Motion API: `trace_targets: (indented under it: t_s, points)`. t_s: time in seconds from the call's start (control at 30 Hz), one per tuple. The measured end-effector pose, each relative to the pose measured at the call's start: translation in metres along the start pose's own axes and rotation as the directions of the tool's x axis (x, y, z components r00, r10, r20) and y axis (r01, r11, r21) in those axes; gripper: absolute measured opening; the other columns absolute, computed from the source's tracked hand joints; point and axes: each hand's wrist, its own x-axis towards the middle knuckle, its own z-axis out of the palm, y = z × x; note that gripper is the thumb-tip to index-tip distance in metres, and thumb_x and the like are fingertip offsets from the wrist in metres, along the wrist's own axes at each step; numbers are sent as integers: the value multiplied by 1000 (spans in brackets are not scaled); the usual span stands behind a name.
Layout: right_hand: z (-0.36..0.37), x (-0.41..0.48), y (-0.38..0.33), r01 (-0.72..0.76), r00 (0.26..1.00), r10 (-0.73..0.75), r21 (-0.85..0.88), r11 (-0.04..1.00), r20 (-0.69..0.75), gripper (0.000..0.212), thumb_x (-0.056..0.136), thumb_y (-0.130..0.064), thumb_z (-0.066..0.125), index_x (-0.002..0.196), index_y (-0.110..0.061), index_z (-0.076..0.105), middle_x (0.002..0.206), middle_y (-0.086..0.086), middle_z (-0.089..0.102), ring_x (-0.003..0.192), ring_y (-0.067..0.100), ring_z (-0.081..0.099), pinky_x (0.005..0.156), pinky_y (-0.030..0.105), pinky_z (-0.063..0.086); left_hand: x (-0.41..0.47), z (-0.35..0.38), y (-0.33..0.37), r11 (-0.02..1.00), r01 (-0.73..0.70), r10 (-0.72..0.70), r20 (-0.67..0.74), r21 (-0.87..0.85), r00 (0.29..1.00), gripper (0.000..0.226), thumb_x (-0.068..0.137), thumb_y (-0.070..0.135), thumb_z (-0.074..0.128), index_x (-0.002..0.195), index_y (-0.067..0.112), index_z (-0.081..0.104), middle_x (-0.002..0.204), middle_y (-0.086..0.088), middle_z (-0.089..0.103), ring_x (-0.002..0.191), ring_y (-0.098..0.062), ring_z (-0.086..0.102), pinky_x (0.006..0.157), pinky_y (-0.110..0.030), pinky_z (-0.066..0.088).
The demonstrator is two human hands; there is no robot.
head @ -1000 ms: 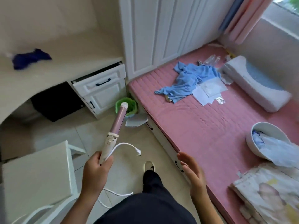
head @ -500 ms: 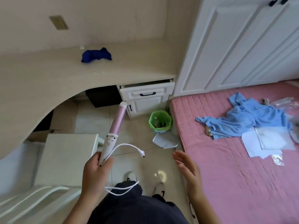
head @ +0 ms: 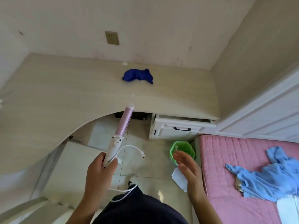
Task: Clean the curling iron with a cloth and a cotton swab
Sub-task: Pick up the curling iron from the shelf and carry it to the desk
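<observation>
My left hand [head: 100, 170] grips the white handle of the curling iron [head: 120, 133], whose pink barrel points up and away toward the desk edge. Its white cord [head: 129, 147] loops to the right and hangs down by my leg. My right hand [head: 188, 167] is held out empty, fingers apart, above the floor beside the bed. A crumpled dark blue cloth [head: 137, 75] lies on the beige desk [head: 64, 97] near the wall, well beyond both hands. I see no cotton swab that I can tell apart.
A green waste bin [head: 182, 151] stands on the floor between the white drawer unit [head: 179, 128] and the pink bed [head: 234, 175]. A light blue garment [head: 265, 178] lies on the bed. A white chair [head: 68, 167] is at my left. A white paper [head: 179, 180] lies on the floor.
The view has swung left and up from the bed to the desk and wall. The curling iron stays upright in my left hand; my right hand stays open.
</observation>
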Motion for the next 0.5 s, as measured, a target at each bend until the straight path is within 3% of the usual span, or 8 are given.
trace_targets:
  t_s: [0.07,0.13,0.27,0.43,0.5]
  points:
    - [24,31,-9,8,1000,-8,5,1000,5,42,87,-21,62,128,-20,71,127,4,74,124,25,67,103,36,50,34,-8,5,1000,2,-2,-3,-17,1000,30,90,15,69,68,28,55,51,9,44,42,-6,37,38,-15,31]
    - [39,54,-17,-3,1000,3,0,1000,19,42,86,-19,62,128,-19,71,126,4,74,124,27,67,104,41,50,63,-12,8,1000,27,-27,-9,-11,1000,28,91,13,70,69,22,54,51,9,45,42,-6,37,38,-15,31]
    - [47,90,-33,-21,999,20,-14,1000,-35,44,85,-18,62,127,-13,70,123,6,75,120,23,69,99,30,55,113,-8,15,999,49,-49,-2,7,999,25,89,11,70,70,14,53,52,9,45,44,-6,39,41,-16,33]
    - [53,143,-41,-76,996,75,-13,997,-53,36,95,13,56,126,-1,68,123,15,73,119,25,67,90,16,54,179,9,28,998,71,-71,41,4,997,26,89,10,68,71,9,49,53,7,39,45,-7,34,40,-18,31]
    - [59,170,-43,-76,995,76,-6,997,-58,35,92,3,65,126,-4,69,122,12,74,117,21,68,89,15,53,205,17,37,998,60,-60,48,9,997,28,88,10,69,69,12,49,52,7,40,43,-6,35,39,-16,30]
